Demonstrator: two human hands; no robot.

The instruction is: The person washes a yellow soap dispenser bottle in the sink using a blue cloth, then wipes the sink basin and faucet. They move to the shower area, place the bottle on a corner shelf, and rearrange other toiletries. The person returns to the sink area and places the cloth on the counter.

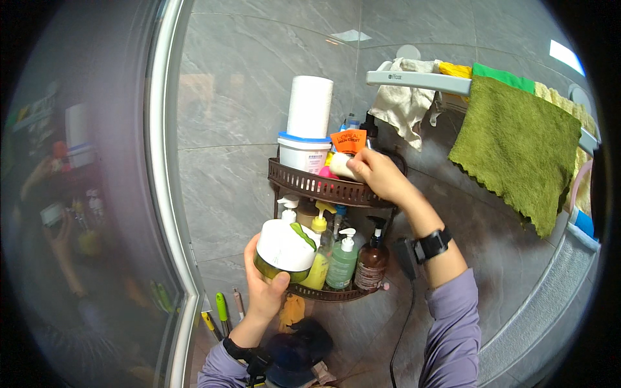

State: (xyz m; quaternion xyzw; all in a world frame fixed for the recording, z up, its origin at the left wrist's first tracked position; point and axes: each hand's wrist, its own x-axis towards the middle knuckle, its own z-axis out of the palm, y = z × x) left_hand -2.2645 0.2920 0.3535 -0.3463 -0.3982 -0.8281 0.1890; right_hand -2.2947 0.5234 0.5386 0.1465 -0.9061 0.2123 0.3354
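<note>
My left hand (266, 296) grips a squat jar with a white lid (286, 242) and a green translucent base, holding it in front of the lower shelf. My right hand (381, 174) is at the front rim of the brown upper corner shelf (315, 183), its fingers closed around a small white object (342, 166) whose kind I cannot make out. Right behind that stands an orange pouch or tube (350, 138), and something pink (328, 172) shows beside it. A white tub with a blue lid (302, 154) sits on the shelf's left, with a white paper roll (310, 106) upright on top.
Pump bottles, yellow (318, 271), green (342, 266) and brown (372, 266), line the lower shelf. At right, an olive towel (516, 150) hangs from a rail (419, 82). A black cord (402, 320) runs down the wall; a white-framed glass door (160, 145) stands at left.
</note>
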